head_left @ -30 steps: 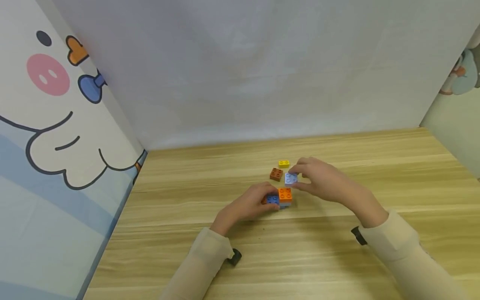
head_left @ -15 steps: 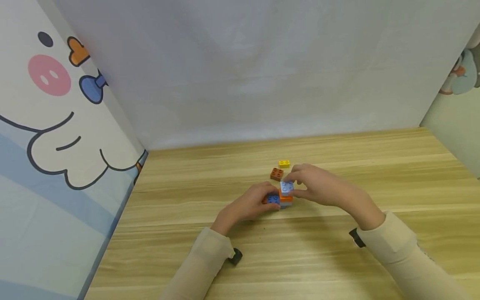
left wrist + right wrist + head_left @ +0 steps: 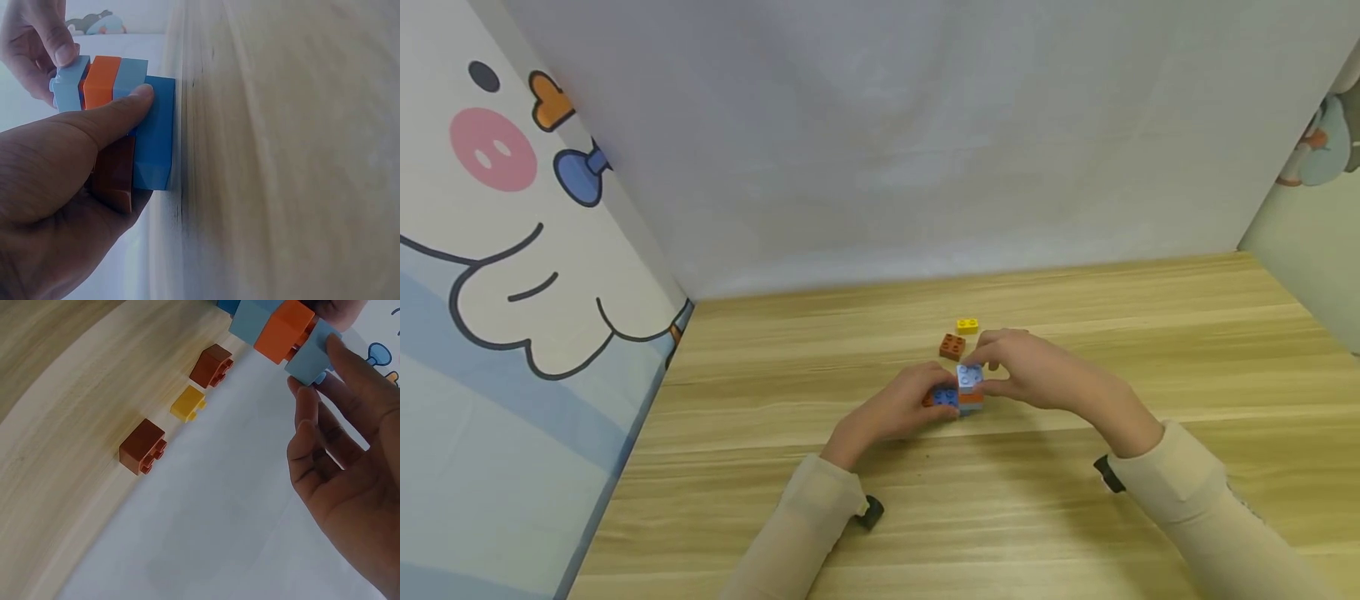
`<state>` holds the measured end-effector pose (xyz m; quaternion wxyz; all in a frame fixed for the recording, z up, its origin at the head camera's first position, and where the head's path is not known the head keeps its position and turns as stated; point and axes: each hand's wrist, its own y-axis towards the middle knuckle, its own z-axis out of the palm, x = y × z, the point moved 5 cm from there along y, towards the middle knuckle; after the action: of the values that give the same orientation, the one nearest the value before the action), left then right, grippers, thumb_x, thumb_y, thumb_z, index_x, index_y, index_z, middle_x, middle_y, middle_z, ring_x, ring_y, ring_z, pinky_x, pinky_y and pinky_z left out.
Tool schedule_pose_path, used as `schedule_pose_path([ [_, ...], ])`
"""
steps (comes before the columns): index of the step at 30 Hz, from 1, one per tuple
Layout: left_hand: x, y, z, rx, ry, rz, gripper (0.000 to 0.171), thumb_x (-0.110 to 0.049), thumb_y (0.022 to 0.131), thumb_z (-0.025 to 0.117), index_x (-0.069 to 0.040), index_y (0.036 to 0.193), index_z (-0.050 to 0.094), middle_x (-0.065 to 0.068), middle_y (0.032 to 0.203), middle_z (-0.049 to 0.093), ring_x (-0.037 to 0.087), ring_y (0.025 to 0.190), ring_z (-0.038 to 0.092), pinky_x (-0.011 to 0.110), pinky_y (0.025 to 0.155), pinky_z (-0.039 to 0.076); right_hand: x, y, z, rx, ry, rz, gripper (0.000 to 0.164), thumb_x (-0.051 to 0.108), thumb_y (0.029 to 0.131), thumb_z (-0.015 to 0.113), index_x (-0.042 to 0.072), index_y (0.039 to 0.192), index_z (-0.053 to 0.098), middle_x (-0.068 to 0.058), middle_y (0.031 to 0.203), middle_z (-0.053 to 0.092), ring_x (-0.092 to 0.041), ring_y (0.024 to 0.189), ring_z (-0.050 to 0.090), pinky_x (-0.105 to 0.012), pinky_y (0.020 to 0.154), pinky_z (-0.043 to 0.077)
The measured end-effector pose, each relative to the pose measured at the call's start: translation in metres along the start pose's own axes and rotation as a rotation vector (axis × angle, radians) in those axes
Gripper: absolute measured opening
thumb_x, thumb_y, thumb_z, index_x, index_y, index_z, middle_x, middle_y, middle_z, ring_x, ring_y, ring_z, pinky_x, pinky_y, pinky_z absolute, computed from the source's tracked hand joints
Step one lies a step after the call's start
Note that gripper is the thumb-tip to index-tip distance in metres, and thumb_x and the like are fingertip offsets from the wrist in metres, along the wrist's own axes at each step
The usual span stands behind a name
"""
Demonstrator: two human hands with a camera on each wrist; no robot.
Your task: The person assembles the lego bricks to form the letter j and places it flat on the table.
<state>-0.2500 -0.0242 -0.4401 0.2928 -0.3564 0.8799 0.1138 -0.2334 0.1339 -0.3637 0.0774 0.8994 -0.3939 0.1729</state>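
My left hand (image 3: 898, 407) grips a small build of toy building bricks on the table, its thumb along the near side. In the left wrist view the build has a long blue brick (image 3: 156, 134) at the bottom, a brown brick (image 3: 115, 174), a light blue brick (image 3: 129, 76) and an orange brick (image 3: 102, 81). My right hand (image 3: 1037, 368) pinches another light blue brick (image 3: 969, 377) over the orange one. Studs show in a narrow gap between these two in the right wrist view, so it is not pressed fully down. A blue brick (image 3: 945, 397) shows between the left fingers.
Beyond the build lie a brown brick (image 3: 952, 346) and a yellow brick (image 3: 967, 326). The right wrist view shows a second brown brick (image 3: 142, 447), mostly hidden by the right hand from the head. A pale curtain (image 3: 925, 150) stands behind the wooden table (image 3: 760, 367).
My right hand has carried the light blue brick left and toward me, from beside the build onto the top of the orange brick. The left hand has kept its grip in place.
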Motion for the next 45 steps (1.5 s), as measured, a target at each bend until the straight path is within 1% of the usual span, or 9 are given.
schedule_pose_path([
  [8, 0.0, 0.001, -0.001, 0.0, 0.009, -0.01, 0.036, -0.029, 0.1, 0.067, -0.008, 0.128, 0.066, 0.005, 0.119, 0.068, 0.012, 0.099, 0.061, 0.025, 0.086, 0.05, 0.001, 0.002, -0.001, -0.008, 0.02, -0.016, 0.025, 0.016, 0.094, 0.075, 0.008, 0.117, 0.076, -0.002, 0.103, 0.068, -0.023, 0.096, 0.067, -0.036, 0.081, 0.056],
  [15, -0.001, 0.001, -0.001, -0.004, 0.001, -0.006, 0.036, -0.029, 0.1, 0.068, -0.007, 0.128, 0.066, 0.006, 0.118, 0.068, 0.012, 0.095, 0.058, 0.023, 0.083, 0.049, 0.001, 0.002, 0.0, -0.005, -0.002, 0.001, 0.027, 0.019, 0.092, 0.077, 0.007, 0.117, 0.076, -0.001, 0.103, 0.071, -0.023, 0.096, 0.068, -0.039, 0.085, 0.055],
  [22, 0.0, 0.001, -0.002, -0.005, 0.008, -0.019, 0.038, -0.029, 0.1, 0.068, -0.006, 0.129, 0.065, 0.007, 0.119, 0.067, 0.012, 0.096, 0.058, 0.025, 0.084, 0.048, 0.0, 0.0, -0.001, -0.033, -0.006, 0.0, 0.029, 0.018, 0.091, 0.078, 0.008, 0.118, 0.076, 0.0, 0.103, 0.07, -0.021, 0.093, 0.066, -0.043, 0.086, 0.052],
  [26, -0.002, 0.001, -0.002, -0.005, -0.004, -0.017, 0.036, -0.03, 0.1, 0.067, -0.008, 0.129, 0.065, 0.006, 0.118, 0.068, 0.014, 0.099, 0.06, 0.027, 0.087, 0.051, -0.003, -0.001, 0.0, -0.03, 0.008, 0.012, 0.029, 0.017, 0.091, 0.077, 0.009, 0.119, 0.076, 0.0, 0.104, 0.07, -0.021, 0.094, 0.066, -0.043, 0.087, 0.052],
  [29, -0.002, 0.001, -0.002, -0.005, -0.013, -0.024, 0.035, -0.03, 0.101, 0.066, -0.009, 0.128, 0.065, 0.005, 0.119, 0.068, 0.014, 0.102, 0.061, 0.029, 0.091, 0.052, -0.003, 0.0, 0.001, -0.034, 0.009, 0.003, 0.029, 0.017, 0.091, 0.077, 0.008, 0.119, 0.076, -0.001, 0.104, 0.07, -0.021, 0.095, 0.066, -0.04, 0.085, 0.053],
  [35, 0.001, 0.001, -0.003, -0.014, 0.005, -0.028, 0.035, -0.031, 0.1, 0.066, -0.009, 0.128, 0.065, 0.005, 0.119, 0.068, 0.013, 0.101, 0.06, 0.027, 0.088, 0.051, -0.004, 0.0, 0.001, -0.042, 0.013, -0.015, 0.029, 0.019, 0.091, 0.078, 0.009, 0.118, 0.075, -0.001, 0.106, 0.07, -0.02, 0.096, 0.065, -0.035, 0.083, 0.053],
  [40, 0.0, 0.0, -0.002, -0.022, 0.0, -0.024, 0.035, -0.03, 0.1, 0.068, -0.008, 0.127, 0.066, 0.005, 0.118, 0.069, 0.012, 0.099, 0.06, 0.025, 0.085, 0.05, -0.012, 0.0, 0.003, -0.065, 0.106, -0.003, 0.026, 0.026, 0.098, 0.07, 0.013, 0.119, 0.075, 0.002, 0.109, 0.071, -0.017, 0.098, 0.065, -0.041, 0.087, 0.054],
  [43, 0.0, 0.0, -0.002, -0.02, -0.003, -0.038, 0.037, -0.031, 0.1, 0.068, -0.009, 0.128, 0.066, 0.005, 0.119, 0.069, 0.012, 0.101, 0.061, 0.025, 0.088, 0.051, -0.019, 0.0, 0.004, -0.097, 0.149, 0.008, 0.028, 0.028, 0.103, 0.063, 0.011, 0.122, 0.073, -0.001, 0.111, 0.071, -0.015, 0.098, 0.065, -0.042, 0.086, 0.055],
  [45, 0.0, 0.0, -0.001, -0.013, -0.006, -0.048, 0.038, -0.031, 0.1, 0.068, -0.009, 0.13, 0.065, 0.005, 0.122, 0.068, 0.013, 0.105, 0.061, 0.026, 0.092, 0.052, -0.022, 0.001, 0.003, -0.116, 0.143, 0.014, 0.029, 0.026, 0.104, 0.061, 0.009, 0.124, 0.073, -0.002, 0.112, 0.072, -0.015, 0.098, 0.065, -0.042, 0.085, 0.056],
])
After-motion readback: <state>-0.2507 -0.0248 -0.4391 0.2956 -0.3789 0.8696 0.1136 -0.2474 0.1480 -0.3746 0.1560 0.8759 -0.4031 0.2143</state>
